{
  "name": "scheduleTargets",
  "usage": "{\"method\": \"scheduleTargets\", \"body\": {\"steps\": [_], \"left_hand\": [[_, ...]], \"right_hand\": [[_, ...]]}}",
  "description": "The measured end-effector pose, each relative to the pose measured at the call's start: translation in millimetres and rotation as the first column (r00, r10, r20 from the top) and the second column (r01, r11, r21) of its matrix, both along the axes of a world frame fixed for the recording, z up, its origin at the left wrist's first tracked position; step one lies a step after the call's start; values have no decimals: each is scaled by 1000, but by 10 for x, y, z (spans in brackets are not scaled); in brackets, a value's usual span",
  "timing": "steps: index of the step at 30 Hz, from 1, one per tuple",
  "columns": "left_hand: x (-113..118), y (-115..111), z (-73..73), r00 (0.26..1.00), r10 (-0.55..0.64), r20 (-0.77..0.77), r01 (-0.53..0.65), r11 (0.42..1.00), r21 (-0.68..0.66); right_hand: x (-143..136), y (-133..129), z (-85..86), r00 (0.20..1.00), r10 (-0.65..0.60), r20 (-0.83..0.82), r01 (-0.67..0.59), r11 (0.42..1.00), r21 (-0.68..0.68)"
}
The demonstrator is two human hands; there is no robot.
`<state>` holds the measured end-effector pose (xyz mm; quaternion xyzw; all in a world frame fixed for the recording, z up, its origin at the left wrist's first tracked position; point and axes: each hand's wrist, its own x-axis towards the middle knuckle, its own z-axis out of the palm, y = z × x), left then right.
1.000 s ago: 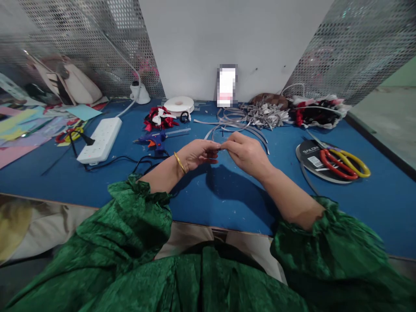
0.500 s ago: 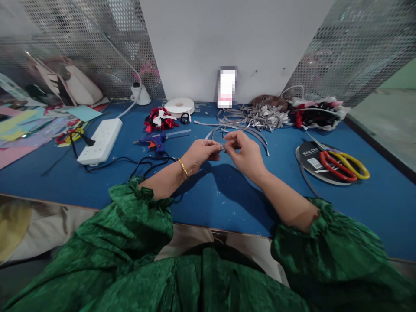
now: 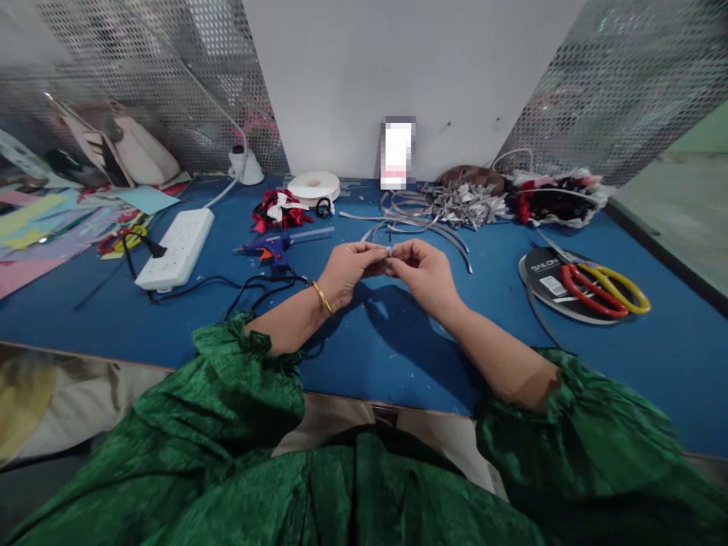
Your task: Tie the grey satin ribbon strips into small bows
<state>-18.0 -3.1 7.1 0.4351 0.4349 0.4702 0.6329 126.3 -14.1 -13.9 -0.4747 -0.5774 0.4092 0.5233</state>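
My left hand [image 3: 348, 271] and my right hand [image 3: 424, 271] meet fingertip to fingertip above the blue table [image 3: 364, 334]. Between the fingers of both sits a small piece of grey ribbon [image 3: 389, 252], pinched from each side. A gold bangle [image 3: 324, 296] circles my left wrist. Green sleeves cover both forearms. Just beyond my hands lie loose grey ribbon strips [image 3: 409, 216] and a heap of folded grey ribbon pieces [image 3: 466, 203].
A blue glue gun [image 3: 273, 246] with its black cord and a white power strip [image 3: 177, 246] lie at the left. Red and yellow scissors [image 3: 606, 287] rest on a black ribbon spool [image 3: 540, 269] at the right. A white ribbon roll [image 3: 314, 184] and red-white bows [image 3: 278, 208] sit behind.
My right hand's fingers have shifted on the grey ribbon piece, opening a little and then closing on it again. Both hands stay in about the same spot.
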Motion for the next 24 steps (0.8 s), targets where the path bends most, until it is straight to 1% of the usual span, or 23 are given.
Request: {"method": "scheduleTargets", "body": {"steps": [2, 3, 5, 9, 11, 14, 17, 20, 24], "left_hand": [[-2, -3, 4, 1000, 11, 12, -11, 1000, -11], [-1, -7, 7, 1000, 15, 14, -15, 1000, -23], [1, -19, 18, 1000, 17, 15, -17, 999, -51], [10, -43, 34, 999, 21, 34, -18, 996, -89], [14, -46, 38, 998, 29, 48, -23, 994, -107], [17, -43, 40, 997, 30, 75, -20, 991, -133], [21, -41, 41, 995, 19, 95, -5, 990, -139], [25, -48, 43, 995, 14, 95, -1, 991, -135], [28, -68, 55, 997, 0, 74, 7, 995, -100]], "right_hand": [[0, -11, 31, 999, 6, -41, -7, 1000, -22], [3, -16, 41, 999, -3, -35, 2, 1000, -19], [13, -22, 49, 999, -41, 33, 40, 999, 21], [37, -44, 54, 959, -157, 237, 115, 977, 180], [50, -67, 76, 911, -232, 342, 123, 942, 313], [79, -99, 122, 808, -327, 490, 39, 860, 509], [116, -105, 156, 696, -407, 592, -79, 775, 627], [147, -92, 178, 598, -467, 651, -197, 702, 685], [167, -72, 191, 515, -497, 699, -318, 646, 694]]}}
